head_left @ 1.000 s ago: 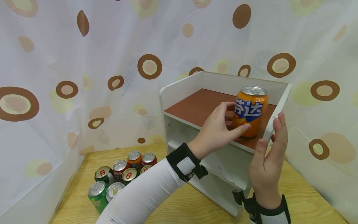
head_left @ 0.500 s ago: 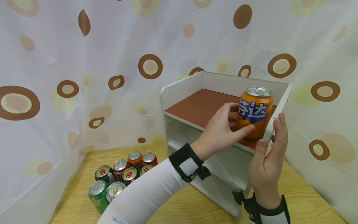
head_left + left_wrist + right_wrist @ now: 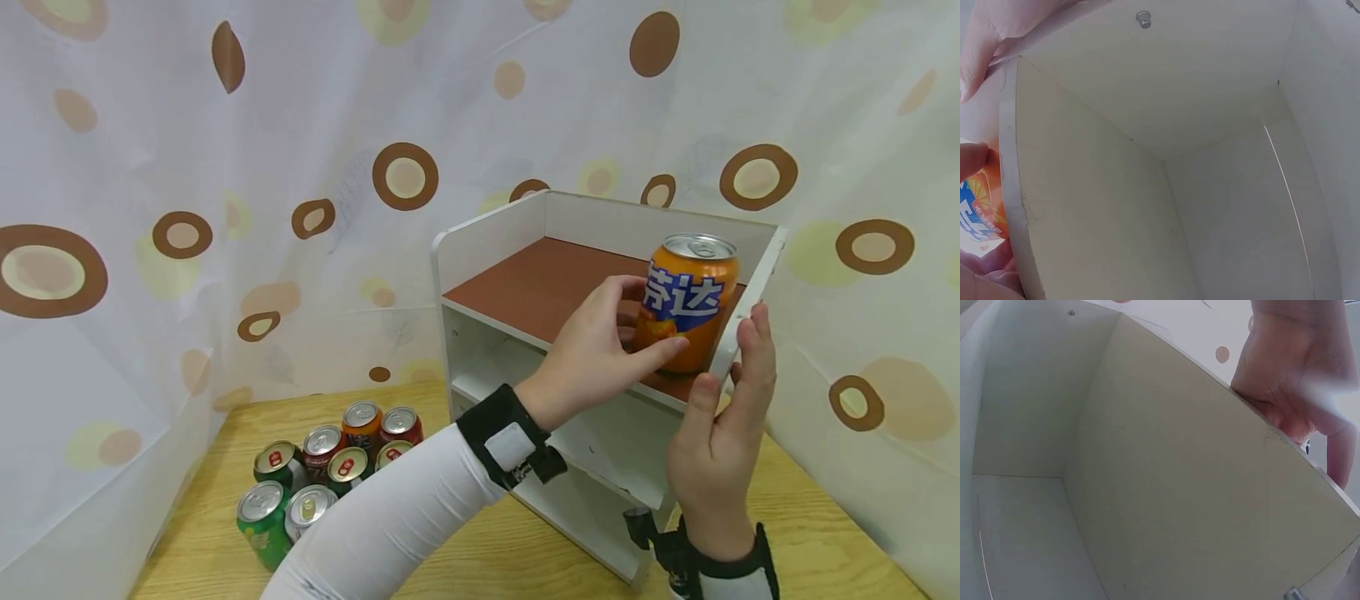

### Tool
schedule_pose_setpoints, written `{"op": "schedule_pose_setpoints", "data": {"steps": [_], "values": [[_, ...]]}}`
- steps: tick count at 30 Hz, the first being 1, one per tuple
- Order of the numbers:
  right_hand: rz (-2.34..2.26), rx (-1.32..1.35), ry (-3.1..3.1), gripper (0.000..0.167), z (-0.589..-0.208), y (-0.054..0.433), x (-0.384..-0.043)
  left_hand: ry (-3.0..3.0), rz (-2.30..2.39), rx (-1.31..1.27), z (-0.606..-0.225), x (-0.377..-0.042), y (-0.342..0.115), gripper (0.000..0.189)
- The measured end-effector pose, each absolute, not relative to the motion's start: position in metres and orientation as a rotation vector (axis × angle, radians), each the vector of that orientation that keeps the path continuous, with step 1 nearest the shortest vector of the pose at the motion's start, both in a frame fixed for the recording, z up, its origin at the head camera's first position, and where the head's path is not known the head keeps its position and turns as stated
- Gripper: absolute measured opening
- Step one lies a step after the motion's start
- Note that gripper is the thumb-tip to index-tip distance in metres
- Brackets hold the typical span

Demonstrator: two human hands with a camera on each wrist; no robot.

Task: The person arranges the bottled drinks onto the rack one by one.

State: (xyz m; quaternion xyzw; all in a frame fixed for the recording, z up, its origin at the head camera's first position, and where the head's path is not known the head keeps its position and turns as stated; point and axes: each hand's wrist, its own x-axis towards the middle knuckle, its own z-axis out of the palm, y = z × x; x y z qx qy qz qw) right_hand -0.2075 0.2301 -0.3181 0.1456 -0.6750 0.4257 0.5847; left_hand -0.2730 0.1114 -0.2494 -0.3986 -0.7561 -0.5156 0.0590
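Note:
An orange soda can (image 3: 693,292) with a blue label stands upright over the front right corner of the brown top board (image 3: 517,287). My left hand (image 3: 592,342) holds it from the left, thumb at the near side and other fingers partly hidden behind it. Part of the same can (image 3: 988,194) peeks past a panel edge in the left wrist view. My right hand (image 3: 723,433) grips the front of the white shelf's right side panel (image 3: 753,275), thumb on the near side and fingers along the outside. In the right wrist view the palm lies against that panel's edge.
Several drink cans (image 3: 322,446), green, red, orange and dark, stand grouped on the wooden table (image 3: 195,508) at the left, partly covered by my left sleeve (image 3: 397,508). Below the top board, the shelf has lower compartments (image 3: 600,433). A patterned curtain (image 3: 480,108) hangs behind.
My left hand and the orange can have shifted slightly to the right, bringing the can nearer the right side panel. The right hand stays at the panel.

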Motion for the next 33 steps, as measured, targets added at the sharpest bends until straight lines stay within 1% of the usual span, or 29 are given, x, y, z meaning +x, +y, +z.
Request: {"op": "schedule_pose_setpoints", "data": {"steps": [20, 33], "values": [[1.003, 0.327, -1.585, 0.046, -0.3183, 0.2294, -0.2062, -2.284, -1.547, -1.211, -0.249, -0.2704, 0.1147, 0.067], [1.005, 0.323, -1.572, 0.046, -0.3179, 0.2277, -0.2063, -2.299, -1.59, -1.259, -0.247, -0.273, 0.1085, 0.067]]}}
